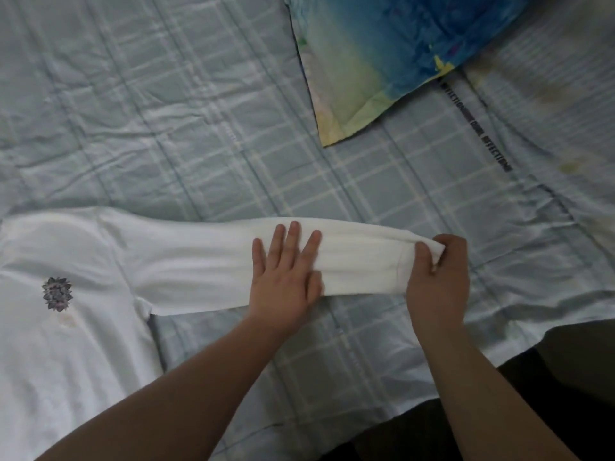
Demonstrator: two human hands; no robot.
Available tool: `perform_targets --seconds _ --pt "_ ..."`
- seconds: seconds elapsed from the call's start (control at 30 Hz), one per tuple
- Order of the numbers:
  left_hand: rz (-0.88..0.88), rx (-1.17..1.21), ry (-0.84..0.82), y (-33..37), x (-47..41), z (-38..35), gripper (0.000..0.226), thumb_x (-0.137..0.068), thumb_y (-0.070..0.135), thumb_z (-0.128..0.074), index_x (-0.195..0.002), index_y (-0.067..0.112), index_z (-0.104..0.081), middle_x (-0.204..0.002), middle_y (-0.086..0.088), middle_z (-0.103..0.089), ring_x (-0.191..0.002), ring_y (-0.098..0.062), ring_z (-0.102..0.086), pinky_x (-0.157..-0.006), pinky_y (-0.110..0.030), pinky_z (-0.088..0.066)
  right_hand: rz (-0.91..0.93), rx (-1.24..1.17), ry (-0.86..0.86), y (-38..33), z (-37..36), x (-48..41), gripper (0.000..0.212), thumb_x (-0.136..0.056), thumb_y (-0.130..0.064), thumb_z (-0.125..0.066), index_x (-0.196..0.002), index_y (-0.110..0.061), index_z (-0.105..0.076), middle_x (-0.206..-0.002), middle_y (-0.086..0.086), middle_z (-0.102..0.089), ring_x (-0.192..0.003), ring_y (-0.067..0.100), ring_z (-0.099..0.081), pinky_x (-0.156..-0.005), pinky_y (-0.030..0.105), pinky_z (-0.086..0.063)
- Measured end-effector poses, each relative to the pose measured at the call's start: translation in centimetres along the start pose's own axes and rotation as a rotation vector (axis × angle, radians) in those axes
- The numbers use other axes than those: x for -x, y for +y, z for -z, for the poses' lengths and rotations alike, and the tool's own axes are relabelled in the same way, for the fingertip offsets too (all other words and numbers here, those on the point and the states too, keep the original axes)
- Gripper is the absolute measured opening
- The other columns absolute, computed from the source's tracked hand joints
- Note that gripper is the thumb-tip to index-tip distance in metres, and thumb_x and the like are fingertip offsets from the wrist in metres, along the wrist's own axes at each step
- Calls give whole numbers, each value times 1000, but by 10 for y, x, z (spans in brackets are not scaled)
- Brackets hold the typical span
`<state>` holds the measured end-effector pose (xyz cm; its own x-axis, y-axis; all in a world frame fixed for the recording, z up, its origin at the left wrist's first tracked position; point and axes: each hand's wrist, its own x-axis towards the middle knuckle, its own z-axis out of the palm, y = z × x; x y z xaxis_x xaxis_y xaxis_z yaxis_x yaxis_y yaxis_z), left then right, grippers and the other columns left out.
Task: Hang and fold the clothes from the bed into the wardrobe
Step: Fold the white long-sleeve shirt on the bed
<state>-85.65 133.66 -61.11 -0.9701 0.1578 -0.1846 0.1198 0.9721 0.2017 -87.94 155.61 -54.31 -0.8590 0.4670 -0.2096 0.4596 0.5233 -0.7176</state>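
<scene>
A white long-sleeved shirt (76,294) lies flat on the bed (186,128), its body at the left with a small dark emblem (57,293) on the chest. One sleeve (206,264) stretches out to the right. My left hand (286,274) rests flat on the middle of that sleeve, fingers spread. My right hand (437,277) pinches the cuff end of the sleeve between thumb and fingers. The wardrobe is out of view.
The bed wears a pale blue checked sheet. A blue, green and yellow pillow (382,54) lies at the top right. The bed's near edge runs along the lower right, with dark floor (565,377) beyond it.
</scene>
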Motion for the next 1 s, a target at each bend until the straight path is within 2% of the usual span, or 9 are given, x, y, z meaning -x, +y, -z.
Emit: perform_targets --seconds 0.1,0.23,0.4,0.47,0.57,0.63,0.73,0.9,1.0 --pt "9 -22 -84 5 -6 -15 68 -95 52 -30 -158 33 -10 -167 -8 -2 -153 -29 6 -119 -62 1 -29 163 -64 27 -15 -18 17 -102 -29 -45 -114 -17 -45 -83 -1 -57 -79 28 -58 -67 32 -39" --pt "5 -64 -172 7 -9 -25 74 -93 55 -29 -159 31 -5 -166 -10 5 -152 -31 14 -117 -64 5 -40 338 -125 45 -29 -33 23 -100 -28 -49 -114 -10 -48 -98 20 -65 -92 40 -63 -75 40 -46" --pt "-11 64 -211 6 -10 2 73 -93 53 -26 -158 30 -6 -166 -10 5 -151 -31 16 -121 -55 5 -150 -35 -82 19 -19 -25 21 -93 -28 -60 -103 -10 -56 -98 9 -63 -96 33 -62 -79 37 -46" --pt "59 414 -105 8 0 26 62 -94 45 -34 -151 22 -35 -161 -9 -29 -152 -27 -12 -123 -46 -14 -129 -207 -129 -6 -17 -2 21 -89 -34 -61 -99 -15 -57 -94 6 -65 -90 25 -64 -77 38 -51" --pt "419 1317 -139 14 21 78 42 -98 45 -44 -127 20 -60 -123 -3 -68 -117 -20 -62 -99 -40 -50 -74 -424 -312 -57 -25 46 9 -91 -27 -64 -96 -21 -60 -90 0 -68 -80 9 -65 -70 28 -52" --pt "629 1784 -218 3 32 105 58 -95 60 -39 -124 15 -63 -114 -12 -72 -105 -30 -69 -88 -47 -55 -45 -499 -505 -87 -38 78 12 -95 -25 -58 -102 -20 -66 -93 2 -72 -82 6 -66 -71 21 -53" --pt "792 1962 -156 -48 49 125 75 -87 68 -35 -127 12 -64 -121 -15 -70 -112 -34 -66 -96 -57 -50 38 -510 -683 -111 -66 116 31 -94 -29 -46 -107 -16 -71 -99 0 -75 -92 7 -69 -82 22 -54" --pt "895 1743 118 -149 89 132 25 -99 23 -57 -119 13 -66 -108 -8 -75 -95 -23 -73 -73 -44 -61 777 195 -416 -119 -145 144 44 -96 -26 -42 -135 -13 -57 -138 5 -58 -129 22 -50 -112 33 -33" --pt "960 1678 210 -219 117 132 15 -97 24 -61 -110 22 -70 -103 -2 -76 -92 -19 -73 -73 -43 -60 911 526 -467 -128 -203 168 57 -100 -37 -35 -153 -16 -33 -160 8 -30 -149 28 -24 -119 50 -23"
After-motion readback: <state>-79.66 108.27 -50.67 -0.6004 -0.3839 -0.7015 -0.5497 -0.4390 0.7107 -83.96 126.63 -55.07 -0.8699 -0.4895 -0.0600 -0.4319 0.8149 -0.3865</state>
